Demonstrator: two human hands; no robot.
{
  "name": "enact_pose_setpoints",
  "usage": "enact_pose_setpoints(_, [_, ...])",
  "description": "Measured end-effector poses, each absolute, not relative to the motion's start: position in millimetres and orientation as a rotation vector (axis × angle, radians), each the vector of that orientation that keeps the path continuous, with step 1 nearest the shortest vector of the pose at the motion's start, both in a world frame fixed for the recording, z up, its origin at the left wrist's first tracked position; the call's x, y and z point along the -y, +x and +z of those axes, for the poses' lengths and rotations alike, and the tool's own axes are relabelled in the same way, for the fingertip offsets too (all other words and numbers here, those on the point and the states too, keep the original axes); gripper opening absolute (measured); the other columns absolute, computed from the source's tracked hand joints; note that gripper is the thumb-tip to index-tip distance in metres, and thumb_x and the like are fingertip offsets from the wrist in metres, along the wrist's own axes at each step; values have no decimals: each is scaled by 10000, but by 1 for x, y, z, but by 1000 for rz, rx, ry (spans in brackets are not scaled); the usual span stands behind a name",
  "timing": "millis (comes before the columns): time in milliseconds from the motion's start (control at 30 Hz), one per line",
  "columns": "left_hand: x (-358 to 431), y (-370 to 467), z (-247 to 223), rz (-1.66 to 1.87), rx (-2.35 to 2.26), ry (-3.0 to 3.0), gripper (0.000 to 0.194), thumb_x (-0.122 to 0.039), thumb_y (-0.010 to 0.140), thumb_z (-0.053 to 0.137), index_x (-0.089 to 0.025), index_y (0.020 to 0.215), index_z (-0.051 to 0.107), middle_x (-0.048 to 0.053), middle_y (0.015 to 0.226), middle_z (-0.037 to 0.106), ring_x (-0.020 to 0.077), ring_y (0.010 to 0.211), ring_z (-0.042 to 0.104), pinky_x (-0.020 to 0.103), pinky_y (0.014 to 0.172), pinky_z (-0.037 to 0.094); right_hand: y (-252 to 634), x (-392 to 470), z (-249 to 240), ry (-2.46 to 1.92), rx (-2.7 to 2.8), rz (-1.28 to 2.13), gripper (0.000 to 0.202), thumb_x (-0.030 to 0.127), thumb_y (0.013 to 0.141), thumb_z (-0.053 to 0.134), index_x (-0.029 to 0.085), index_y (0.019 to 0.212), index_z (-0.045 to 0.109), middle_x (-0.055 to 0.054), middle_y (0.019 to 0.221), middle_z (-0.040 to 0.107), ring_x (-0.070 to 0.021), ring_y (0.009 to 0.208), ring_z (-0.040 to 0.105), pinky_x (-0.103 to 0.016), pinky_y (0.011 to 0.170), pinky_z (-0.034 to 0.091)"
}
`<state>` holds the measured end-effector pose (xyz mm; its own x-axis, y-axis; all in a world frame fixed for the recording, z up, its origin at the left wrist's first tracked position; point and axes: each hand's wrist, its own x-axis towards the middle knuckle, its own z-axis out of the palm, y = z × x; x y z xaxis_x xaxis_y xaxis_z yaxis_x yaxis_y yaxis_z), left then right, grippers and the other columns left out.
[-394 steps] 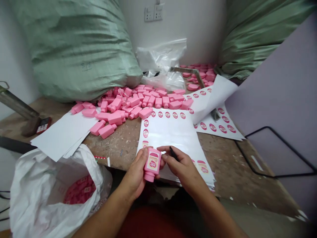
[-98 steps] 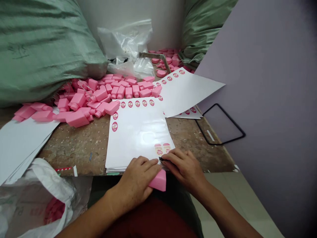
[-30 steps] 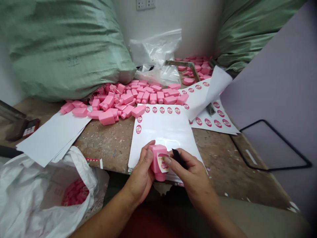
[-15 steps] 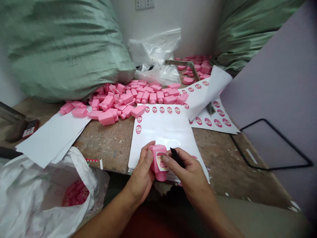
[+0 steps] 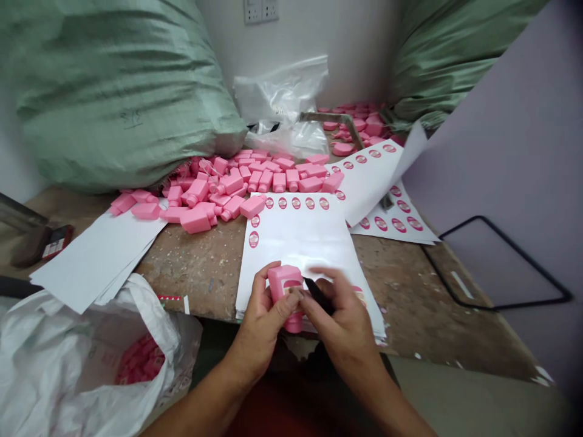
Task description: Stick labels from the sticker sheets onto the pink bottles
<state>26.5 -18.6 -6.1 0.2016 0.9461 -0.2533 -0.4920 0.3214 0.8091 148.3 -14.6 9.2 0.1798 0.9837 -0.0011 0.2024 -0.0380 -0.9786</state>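
A small pink plastic bottle [image 5: 280, 278] lies in my left hand [image 5: 255, 331], its neck pointing towards me. My left fingers wrap round its side, and the thumb lies across the oval label [image 5: 291, 284] on its face. My right hand [image 5: 350, 328] keeps a slim black pointed tool [image 5: 321, 297] in its curled fingers; its exact kind is unclear. The right thumb presses at the label beside my left thumb, while the right index finger is raised and blurred. Below both hands is a white label sheet [image 5: 300, 243] with oval stickers along its edges.
Many pink bottles [image 5: 232, 182] are heaped behind the sheet. More label sheets [image 5: 378, 206] lie to the right, beside a black wire frame [image 5: 523, 255]. Blank papers [image 5: 95, 255] lie left, above an open white sack [image 5: 40, 358] of pink bottles. Green sacks [image 5: 122, 91] stand behind.
My left thumb has come over onto the label, next to the right thumb. My right index finger has lifted off, and the bottle has shifted slightly left.
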Motion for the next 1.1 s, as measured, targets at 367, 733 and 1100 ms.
enact_pose_setpoints(367, [16, 23, 9, 914, -857, 526, 710, -143, 653, 766, -246, 1253, 400, 86, 1122, 626, 209, 970, 633, 305, 785, 490, 157, 1, 7, -1423, 1120, 1145, 277, 463, 759, 647, 210, 865, 611, 2, 764, 601, -147, 647, 541, -257, 547, 420])
enact_pose_setpoints(733, [77, -215, -3, 846, -2352, 1279, 1035, -552, 503, 789, -351, 1392, 298, 84, 1372, 498, 432, 1239, 475, 615, 999, 387, 212, 1, -20, -1549, 978, 947, 393, 518, 697, 706, 225, 952, 649, 20, 719, 536, -118, 580, 445, -249, 514, 374])
enact_pose_setpoints(1100, [-107, -136, 14, 684, -2234, 2150, 494, -215, 813, 559, -141, 1295, 480, 183, 1368, 509, 328, 1276, 433, 497, 1061, 298, 211, 6, -9, -1643, 1189, 763, 403, 556, 662, 686, 244, 917, 695, -45, 835, 675, -223, 760, 602, -305, 606, 469])
